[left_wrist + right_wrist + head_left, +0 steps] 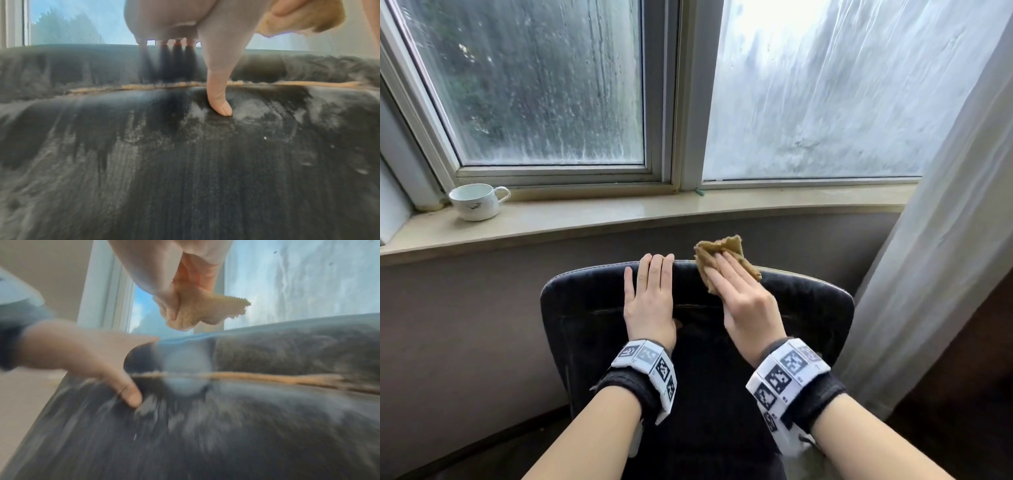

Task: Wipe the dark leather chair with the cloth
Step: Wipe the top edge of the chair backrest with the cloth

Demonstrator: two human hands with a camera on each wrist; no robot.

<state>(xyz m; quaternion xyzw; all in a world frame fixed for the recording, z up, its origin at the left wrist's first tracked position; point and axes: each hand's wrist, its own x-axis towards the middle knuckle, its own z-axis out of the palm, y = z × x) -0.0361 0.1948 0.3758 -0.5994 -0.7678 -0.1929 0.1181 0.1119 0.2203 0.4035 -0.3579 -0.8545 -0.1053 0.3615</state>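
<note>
The dark leather chair (592, 308) faces me with its backrest up, dusty grey streaks on the leather (205, 178). My left hand (650, 294) lies flat on the top of the backrest, fingers straight and reaching the upper edge, thumb (218, 97) pressed on the leather. My right hand (746, 301) holds a crumpled tan cloth (722, 251) at the top edge, just right of the left hand. In the right wrist view the thumb pinches the cloth (197, 313) against the fingers, and it hangs slightly above the chair (246, 426).
A white cup (476, 202) stands on the windowsill (619, 212) at the far left, behind the chair. Wet window panes rise above the sill. A pale curtain (945, 240) hangs close to the chair's right side. A tan seam (144, 86) crosses the backrest.
</note>
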